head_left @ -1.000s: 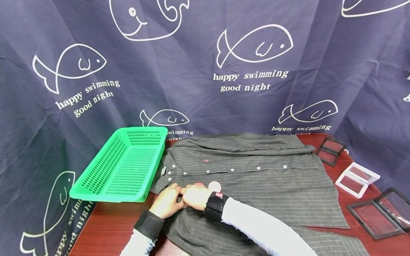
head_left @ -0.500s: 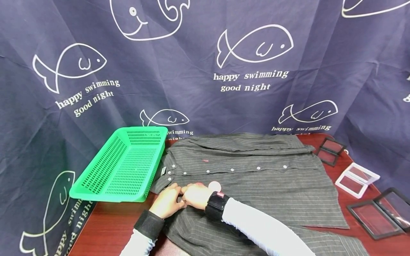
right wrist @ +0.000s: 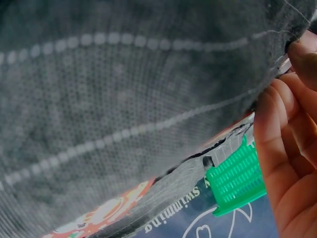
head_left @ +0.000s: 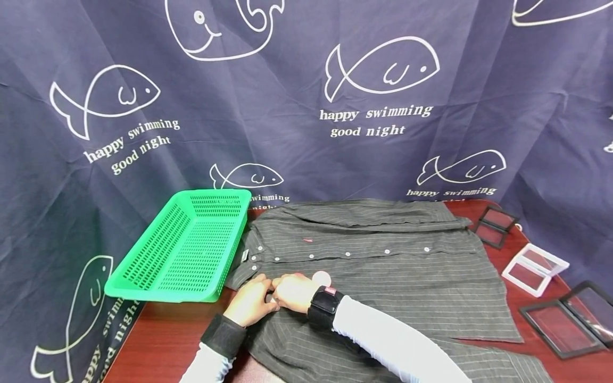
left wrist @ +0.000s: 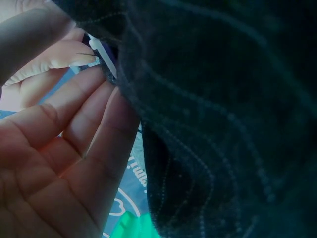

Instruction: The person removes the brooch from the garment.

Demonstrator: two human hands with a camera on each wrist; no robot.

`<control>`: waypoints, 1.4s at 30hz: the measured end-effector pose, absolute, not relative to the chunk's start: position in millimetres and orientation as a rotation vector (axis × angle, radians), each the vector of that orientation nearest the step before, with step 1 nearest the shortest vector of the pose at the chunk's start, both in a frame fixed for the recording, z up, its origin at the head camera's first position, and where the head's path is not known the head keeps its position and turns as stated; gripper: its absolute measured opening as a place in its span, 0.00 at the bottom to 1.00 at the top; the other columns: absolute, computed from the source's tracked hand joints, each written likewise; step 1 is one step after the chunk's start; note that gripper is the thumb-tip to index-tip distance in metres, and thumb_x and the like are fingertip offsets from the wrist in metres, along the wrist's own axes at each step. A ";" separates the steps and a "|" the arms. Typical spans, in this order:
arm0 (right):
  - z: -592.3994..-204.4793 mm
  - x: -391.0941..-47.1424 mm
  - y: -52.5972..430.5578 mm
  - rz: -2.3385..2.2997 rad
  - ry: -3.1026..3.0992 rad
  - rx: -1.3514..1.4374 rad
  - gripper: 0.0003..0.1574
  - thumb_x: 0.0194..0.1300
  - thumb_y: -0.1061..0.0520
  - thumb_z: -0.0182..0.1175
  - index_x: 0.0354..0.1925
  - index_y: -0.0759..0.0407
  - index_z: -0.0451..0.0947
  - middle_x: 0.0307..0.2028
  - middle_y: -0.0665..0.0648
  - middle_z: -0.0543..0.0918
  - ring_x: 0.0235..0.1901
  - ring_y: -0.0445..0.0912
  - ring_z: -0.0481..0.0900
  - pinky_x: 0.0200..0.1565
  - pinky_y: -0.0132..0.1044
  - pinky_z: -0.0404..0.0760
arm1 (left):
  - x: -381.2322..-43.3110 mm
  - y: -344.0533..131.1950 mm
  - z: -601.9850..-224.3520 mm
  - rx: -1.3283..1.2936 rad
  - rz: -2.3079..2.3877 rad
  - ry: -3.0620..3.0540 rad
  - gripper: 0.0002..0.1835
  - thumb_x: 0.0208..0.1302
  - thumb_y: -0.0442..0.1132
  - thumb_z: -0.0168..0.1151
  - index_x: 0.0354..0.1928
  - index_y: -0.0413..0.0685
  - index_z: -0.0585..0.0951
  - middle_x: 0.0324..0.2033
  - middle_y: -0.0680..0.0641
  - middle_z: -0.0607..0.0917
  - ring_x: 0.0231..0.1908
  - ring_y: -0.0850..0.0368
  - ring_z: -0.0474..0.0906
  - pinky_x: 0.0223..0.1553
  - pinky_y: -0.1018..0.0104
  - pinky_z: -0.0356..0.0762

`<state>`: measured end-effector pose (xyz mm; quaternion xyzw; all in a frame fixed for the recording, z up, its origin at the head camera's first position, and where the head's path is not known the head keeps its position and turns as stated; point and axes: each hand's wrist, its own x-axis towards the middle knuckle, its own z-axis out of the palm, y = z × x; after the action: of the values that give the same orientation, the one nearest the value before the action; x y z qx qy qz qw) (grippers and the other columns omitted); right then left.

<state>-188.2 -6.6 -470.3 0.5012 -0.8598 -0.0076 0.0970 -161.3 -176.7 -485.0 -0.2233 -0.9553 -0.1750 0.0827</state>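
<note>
A dark grey pinstriped button-up shirt (head_left: pixel 383 292) lies spread over the table, its row of white buttons facing up. My left hand (head_left: pixel 249 303) pinches a raised fold near the collar end. Right beside it, my right hand (head_left: pixel 292 292) has its fingers closed at the same fold. Close up in the left wrist view, a flat white piece (left wrist: pixel 102 52) like a button seen edge-on sits at the cloth's edge between the fingertips, with a thin dark line beside it. Cloth fills much of the right wrist view, and the right fingers (right wrist: pixel 280 106) bend at its edge.
A green plastic basket (head_left: pixel 214 292) stands at the left. Just beyond my right hand lies a small white round thing (head_left: pixel 321 278), with a bit of red beside it. Along the right side of the red-brown table (head_left: pixel 167 330) are a white framed case (head_left: pixel 519 279) and two black ones.
Both hands stay at the same fold. The right hand's fingers shift very slightly, and a small pale spot now shows between the hands.
</note>
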 end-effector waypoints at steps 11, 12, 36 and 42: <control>-470.7 -184.5 -7.2 -0.066 -2.486 1.459 0.02 0.56 0.49 0.66 0.28 0.43 0.85 0.33 0.42 0.81 0.33 0.38 0.80 0.33 0.28 0.78 | -160.2 -179.1 -486.2 -0.665 -0.534 -2.858 0.14 0.40 0.39 0.76 0.26 0.47 0.79 0.23 0.54 0.69 0.23 0.62 0.67 0.25 0.68 0.65; -470.4 -184.2 -7.0 -0.066 -2.482 1.456 0.03 0.56 0.49 0.66 0.28 0.44 0.84 0.33 0.43 0.81 0.33 0.38 0.81 0.33 0.28 0.78 | -160.2 -179.3 -486.3 -0.668 -0.533 -2.857 0.13 0.41 0.39 0.76 0.27 0.46 0.79 0.24 0.54 0.70 0.23 0.61 0.67 0.25 0.68 0.66; -479.3 -175.5 -7.5 -0.270 -2.380 1.367 0.06 0.60 0.45 0.60 0.32 0.40 0.84 0.35 0.41 0.82 0.33 0.37 0.79 0.33 0.31 0.77 | -165.5 -186.6 -487.1 -0.765 -0.653 -2.916 0.09 0.47 0.39 0.72 0.25 0.51 0.78 0.25 0.52 0.72 0.26 0.64 0.63 0.29 0.70 0.64; -481.7 -175.3 -6.8 -0.278 -2.401 1.354 0.05 0.61 0.47 0.60 0.32 0.41 0.83 0.33 0.41 0.81 0.34 0.37 0.78 0.33 0.30 0.76 | -164.6 -185.7 -486.6 -0.768 -0.669 -2.904 0.09 0.47 0.38 0.72 0.25 0.52 0.78 0.24 0.52 0.72 0.26 0.65 0.63 0.29 0.71 0.63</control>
<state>-175.3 -6.8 -481.7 0.4803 -0.8518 -0.0986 0.1845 -164.6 -185.7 -486.6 -0.2493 -0.9432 -0.2174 0.0320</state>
